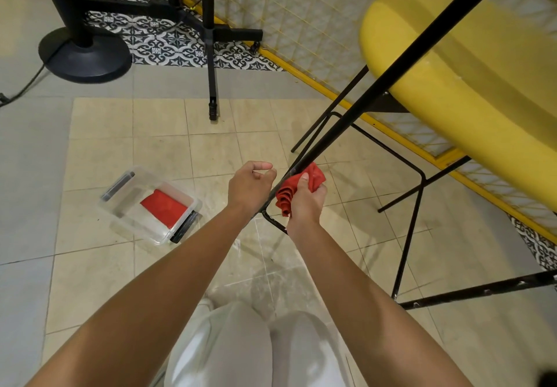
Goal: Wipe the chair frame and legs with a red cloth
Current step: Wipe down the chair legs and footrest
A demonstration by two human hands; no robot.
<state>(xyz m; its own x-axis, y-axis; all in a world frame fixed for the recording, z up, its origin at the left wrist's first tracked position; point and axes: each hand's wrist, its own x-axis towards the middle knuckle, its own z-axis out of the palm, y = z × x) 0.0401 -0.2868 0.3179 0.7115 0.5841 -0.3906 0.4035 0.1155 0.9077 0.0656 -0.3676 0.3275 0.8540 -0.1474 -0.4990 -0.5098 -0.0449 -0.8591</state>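
Head view: two bare forearms reach down over the floor (99,281) toward a chair.
Box (126,217): clear plastic, rectangular with rounded corners and no lid on it; it sits on the floor left of the hands, with a dark clip at each short end.
In the box: one flat folded red cloth (164,208) lying toward the near end.
Wiping cloth (297,189): red, soft and bunched into ripples, pressed against the chair leg (376,85).
Right hand (306,202): grips the wiping cloth, thumb on top, and holds it against the leg's lower stretch.
Left hand (251,186): fingers curled in with nothing held, just beside the leg.
Chair leg: thin, round black metal rod running diagonally from upper right down to the hands; it joins other thin black rods bent into a frame.
Seat (467,85): smooth glossy yellow with a rounded edge, at upper right.
Floor: matte beige square tiles, scuffed, with a band of black-and-white patterned tile (168,42) farther off.
Stand (86,54): black, with a round domed base, at upper left.
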